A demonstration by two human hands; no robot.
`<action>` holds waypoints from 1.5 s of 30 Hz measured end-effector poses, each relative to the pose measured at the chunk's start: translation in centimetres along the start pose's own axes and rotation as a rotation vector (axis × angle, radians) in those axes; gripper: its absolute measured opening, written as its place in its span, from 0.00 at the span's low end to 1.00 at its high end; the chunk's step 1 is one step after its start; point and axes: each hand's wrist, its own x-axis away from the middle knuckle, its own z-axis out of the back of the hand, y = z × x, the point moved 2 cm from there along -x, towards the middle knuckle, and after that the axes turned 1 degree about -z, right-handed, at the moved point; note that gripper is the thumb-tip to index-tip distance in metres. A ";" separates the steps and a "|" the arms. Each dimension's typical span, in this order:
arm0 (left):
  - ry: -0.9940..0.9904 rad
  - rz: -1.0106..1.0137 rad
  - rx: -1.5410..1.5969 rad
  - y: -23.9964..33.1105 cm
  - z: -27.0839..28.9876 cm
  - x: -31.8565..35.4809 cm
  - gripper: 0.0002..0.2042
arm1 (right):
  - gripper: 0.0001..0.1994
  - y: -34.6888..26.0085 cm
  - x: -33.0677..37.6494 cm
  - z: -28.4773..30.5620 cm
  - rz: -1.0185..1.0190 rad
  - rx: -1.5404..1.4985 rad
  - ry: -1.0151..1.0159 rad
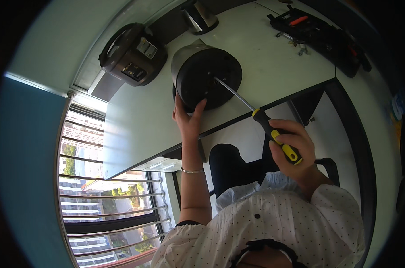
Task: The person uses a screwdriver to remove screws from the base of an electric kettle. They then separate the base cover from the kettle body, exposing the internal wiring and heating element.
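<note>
Your left hand (187, 119) steadies the steel kettle (205, 77), which lies tipped on its side on the desk (135, 120) with its round black base turned toward you. The fingers (198, 108) of that hand are spread open and pressed flat against the lower rim of the base, bracing it rather than wrapping it. Keep that pressure firm and low, since the rounded body could well roll away from your fingertips once you twist.

Just above and to the right of those fingertips, the tip of the screwdriver (256, 115) meets the base near its centre. The exact screw is too small to make out, so seat the tip fully before turning. The shaft runs down and right toward you at a slant; bring it closer to square with the base so the tip is less likely to slip out.

Your right hand (291, 147) is closed tight around the black and yellow handle, fingers curled over it. Push along the shaft while you turn, and keep the wrist in line.

Beyond your left fingertips, up the desk, sits a dark rice cooker (132, 54); well beyond your right, an open black tool case (320, 33).
</note>
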 end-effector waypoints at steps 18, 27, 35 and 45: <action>0.009 0.001 -0.053 -0.7 -0.1 -0.2 0.41 | 0.14 0.4 -0.1 -0.7 -0.010 -0.007 0.030; 0.021 -0.029 -0.063 -0.8 -0.1 -0.2 0.41 | 0.15 0.2 -0.2 -0.7 -0.010 0.011 0.015; 0.014 -0.017 -0.080 -0.7 -0.1 -0.2 0.41 | 0.16 0.2 -0.2 -0.7 -0.004 0.028 0.003; 0.009 -0.030 -0.071 -0.8 -0.1 -0.2 0.41 | 0.16 0.1 -0.1 -0.7 -0.012 0.028 0.004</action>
